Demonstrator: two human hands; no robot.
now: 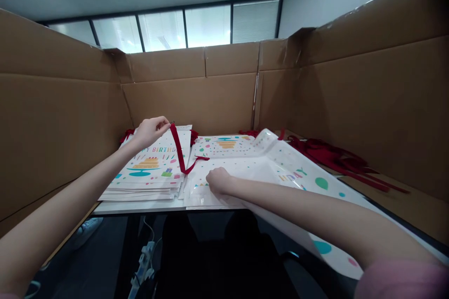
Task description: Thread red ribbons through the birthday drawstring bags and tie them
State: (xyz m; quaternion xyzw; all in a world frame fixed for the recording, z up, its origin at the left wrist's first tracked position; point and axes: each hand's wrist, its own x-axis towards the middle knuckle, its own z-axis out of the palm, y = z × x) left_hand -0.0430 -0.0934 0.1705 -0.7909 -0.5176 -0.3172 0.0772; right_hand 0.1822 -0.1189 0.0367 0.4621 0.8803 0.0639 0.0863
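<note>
My left hand (152,130) is raised over a stack of white sheets printed "BIRTHDAY" with a cake (147,163), its fingers pinching one end of a red ribbon (178,147). The ribbon hangs down, bends and reaches right, its loose end close to my right hand. My right hand (218,181) is a closed fist resting on a glossy white printed sheet (245,167) with a cake and coloured dots. What its fingers hold, if anything, is hidden. The sheet is partly unfolded, with a raised fold on the right, and droops over the table's front edge.
Cardboard walls (189,93) stand around the table on the left, back and right. More red ribbons (333,156) lie in a heap at the right. Under the table are a white power strip (143,261) and a shoe (86,231).
</note>
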